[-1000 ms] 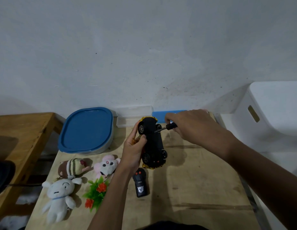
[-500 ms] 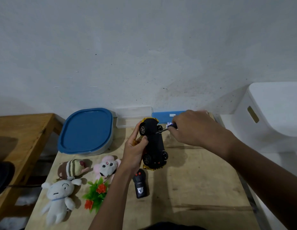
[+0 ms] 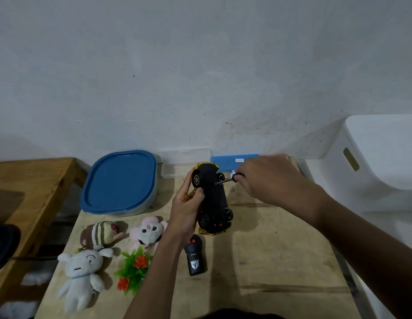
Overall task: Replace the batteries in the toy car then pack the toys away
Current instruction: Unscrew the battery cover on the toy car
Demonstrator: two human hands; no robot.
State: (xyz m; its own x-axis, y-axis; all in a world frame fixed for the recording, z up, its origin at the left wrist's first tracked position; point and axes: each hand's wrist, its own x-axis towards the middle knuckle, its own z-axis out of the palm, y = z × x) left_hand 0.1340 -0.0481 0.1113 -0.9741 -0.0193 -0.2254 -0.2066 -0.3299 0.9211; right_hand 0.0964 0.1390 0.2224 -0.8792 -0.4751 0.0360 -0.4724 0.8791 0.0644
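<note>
The lidded container point(image 3: 120, 180) sits at the table's point(image 3: 281, 261) rear left, with plush toys point(image 3: 147, 231) and a plant point(image 3: 133, 270) before it. The remote point(image 3: 194, 256) lies right of the plant, directly before the toy car point(image 3: 213, 199).

Right hand point(image 3: 269, 178) has rolled on the screwdriver point(image 3: 224, 181), turning it against the toy car point(image 3: 213, 199); pale handle marking now exposed.

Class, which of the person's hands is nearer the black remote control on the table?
Left. The left hand, gripping the toy car, is just beyond the remote control; the right hand holds a screwdriver at the car's far end.
</note>
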